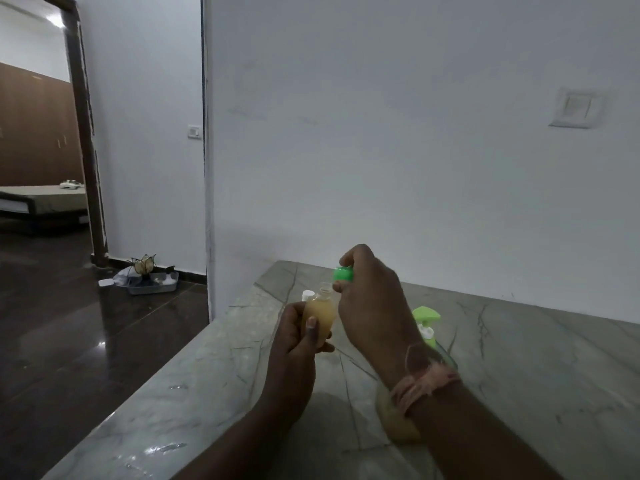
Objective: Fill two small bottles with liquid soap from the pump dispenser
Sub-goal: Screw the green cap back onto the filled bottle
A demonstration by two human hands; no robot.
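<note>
My left hand (298,336) grips a small clear bottle (320,315) filled with yellowish soap, held upright above the marble counter (519,358), its neck uncovered. My right hand (372,303) pinches a green cap (343,274) just above and right of the bottle's mouth, apart from it. The pump dispenser (427,325), with a light green head and white collar, stands behind my right wrist, mostly hidden. A small white cap (307,294), perhaps on the second bottle, peeks out behind the held bottle.
A yellowish object (398,424) lies on the counter under my right forearm. The counter's left edge drops to a dark glossy floor. A grey tray with a plant (149,278) sits on the floor by the wall. A white wall stands behind the counter.
</note>
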